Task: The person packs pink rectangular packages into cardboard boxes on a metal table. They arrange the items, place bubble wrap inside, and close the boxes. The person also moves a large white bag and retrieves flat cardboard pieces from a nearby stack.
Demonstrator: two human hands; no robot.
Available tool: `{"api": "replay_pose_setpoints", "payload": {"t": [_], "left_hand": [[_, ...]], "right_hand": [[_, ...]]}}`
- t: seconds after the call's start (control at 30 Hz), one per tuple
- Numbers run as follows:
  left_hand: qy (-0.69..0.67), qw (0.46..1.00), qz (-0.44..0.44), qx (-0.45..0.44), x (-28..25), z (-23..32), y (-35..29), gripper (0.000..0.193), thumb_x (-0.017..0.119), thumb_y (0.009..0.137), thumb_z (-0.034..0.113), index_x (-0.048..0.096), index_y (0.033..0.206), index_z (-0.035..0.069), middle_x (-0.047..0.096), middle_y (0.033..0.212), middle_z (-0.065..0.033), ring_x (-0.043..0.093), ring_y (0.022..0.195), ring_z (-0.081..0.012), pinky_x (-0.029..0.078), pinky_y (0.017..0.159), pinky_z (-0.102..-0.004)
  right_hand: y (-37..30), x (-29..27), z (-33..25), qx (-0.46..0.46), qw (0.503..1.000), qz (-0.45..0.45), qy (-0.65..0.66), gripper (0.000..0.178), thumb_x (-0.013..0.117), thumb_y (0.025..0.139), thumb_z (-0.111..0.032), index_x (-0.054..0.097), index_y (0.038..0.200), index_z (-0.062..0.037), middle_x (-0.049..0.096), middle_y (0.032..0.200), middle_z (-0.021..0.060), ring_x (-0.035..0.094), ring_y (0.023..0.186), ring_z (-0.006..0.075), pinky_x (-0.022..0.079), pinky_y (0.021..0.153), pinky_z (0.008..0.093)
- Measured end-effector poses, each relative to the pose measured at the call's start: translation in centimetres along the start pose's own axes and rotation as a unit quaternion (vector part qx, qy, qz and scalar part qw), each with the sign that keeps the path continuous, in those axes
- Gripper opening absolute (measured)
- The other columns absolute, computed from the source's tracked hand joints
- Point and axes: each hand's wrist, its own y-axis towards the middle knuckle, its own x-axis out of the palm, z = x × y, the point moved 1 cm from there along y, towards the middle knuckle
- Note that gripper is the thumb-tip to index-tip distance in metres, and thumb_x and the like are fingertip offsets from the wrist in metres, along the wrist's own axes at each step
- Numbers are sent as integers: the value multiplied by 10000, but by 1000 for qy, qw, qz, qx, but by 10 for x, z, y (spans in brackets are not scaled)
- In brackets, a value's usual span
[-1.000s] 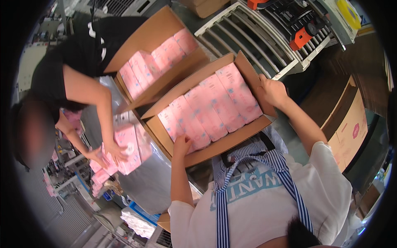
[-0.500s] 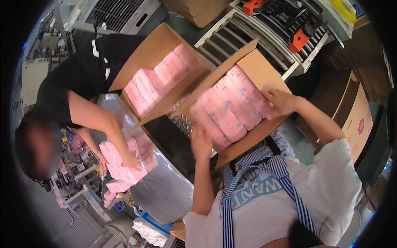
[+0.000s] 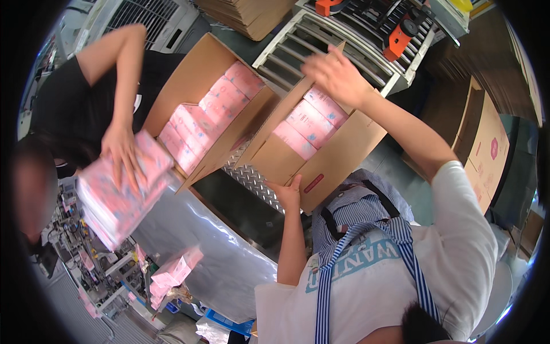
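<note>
An open cardboard carton (image 3: pixel 342 163) stands before me, filled with rows of pink printed soft packs (image 3: pixel 306 127). Its near panel and left end flap hide part of the packs. At the carton's near left corner, my left hand (image 3: pixel 286 195) rests against the cardboard, thumb and forefinger spread apart. My right hand (image 3: pixel 337 75) reaches across to the top of the far flap, fingers spread and somewhat blurred; whether they touch the flap is hard to tell.
A second open carton (image 3: pixel 215 143) of pink packs stands to the left. Beyond it a co-worker's hand (image 3: pixel 121 155) holds a stack of pink packs above a metal table (image 3: pixel 212 246). A roller conveyor (image 3: pixel 292 54) lies at the back, and another carton (image 3: pixel 484 149) stands at right.
My right hand has left the carton's right end and moved to the far flap. Cardboard now covers more of the packs. The co-worker has lifted a stack of packs off the table.
</note>
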Motion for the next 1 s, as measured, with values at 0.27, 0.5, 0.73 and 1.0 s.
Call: {"api": "replay_pose_setpoints", "payload": {"t": [0.27, 0.5, 0.73, 1.0], "left_hand": [[-343, 920, -85, -171, 20, -19, -1, 738, 634, 876, 427, 317, 1357, -33, 489, 1300, -184, 541, 1135, -286, 463, 932, -373], [-440, 862, -111, -223, 101, 67, 21, 523, 508, 975, 323, 312, 1391, 73, 451, 1345, -113, 525, 1155, -251, 481, 918, -388], [-446, 880, -108, -122, 183, 217, 156, 642, 601, 926, 208, 225, 1426, 65, 392, 1389, -133, 449, 1229, -264, 433, 976, -391], [-407, 889, -135, -161, 227, 309, 191, 702, 663, 882, 200, 212, 1416, 131, 396, 1376, -117, 459, 1211, -262, 476, 919, -412]], "right_hand": [[-149, 71, -1, 236, 954, -50, 178, 323, 634, 814, -364, 564, 909, -64, 526, 991, 111, 496, 1022, 327, 268, 1089, 529], [-63, 134, 136, 406, 885, -133, 184, 469, 528, 907, -360, 468, 1237, -32, 533, 1201, 148, 502, 1137, 309, 378, 980, 402], [-36, 205, 311, 338, 938, -28, 74, 455, 450, 951, -320, 492, 1318, -56, 461, 1397, 91, 376, 1333, 229, 242, 1130, 394], [-67, 193, 313, 380, 913, -6, 151, 543, 529, 902, -323, 447, 1340, -11, 386, 1444, 149, 342, 1350, 278, 247, 1118, 451]]}}
